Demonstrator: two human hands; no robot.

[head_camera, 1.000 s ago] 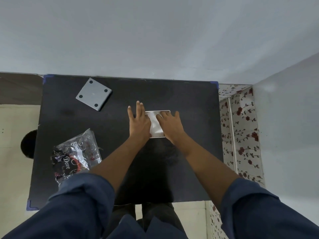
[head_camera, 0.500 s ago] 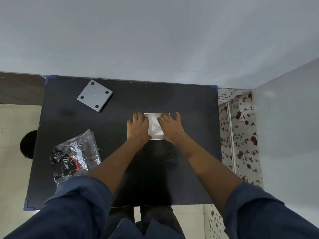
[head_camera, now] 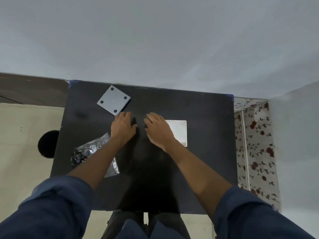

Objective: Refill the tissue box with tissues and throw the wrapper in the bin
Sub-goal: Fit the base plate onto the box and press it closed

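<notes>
A white open tissue box (head_camera: 178,131) with white tissues inside sits right of centre on the black table (head_camera: 207,161). Its grey square cover (head_camera: 114,100), marked with black dots at the corners, lies at the back left. My left hand (head_camera: 122,129) hovers just below the cover's near corner, fingers loosely bent and holding nothing. My right hand (head_camera: 158,131) is beside the box's left edge, also holding nothing. The crumpled clear and black wrapper (head_camera: 89,150) lies at the left, partly under my left forearm. A round black bin (head_camera: 48,144) stands on the floor left of the table.
A grey wall runs behind the table's far edge. A flowered curtain or cloth (head_camera: 255,144) hangs to the right of the table. Pale floor shows at the left. My legs are visible below the table's near edge.
Both hands have come off the white tissue box, where they pressed down, and moved left. My left hand now reaches the grey cover's corner.
</notes>
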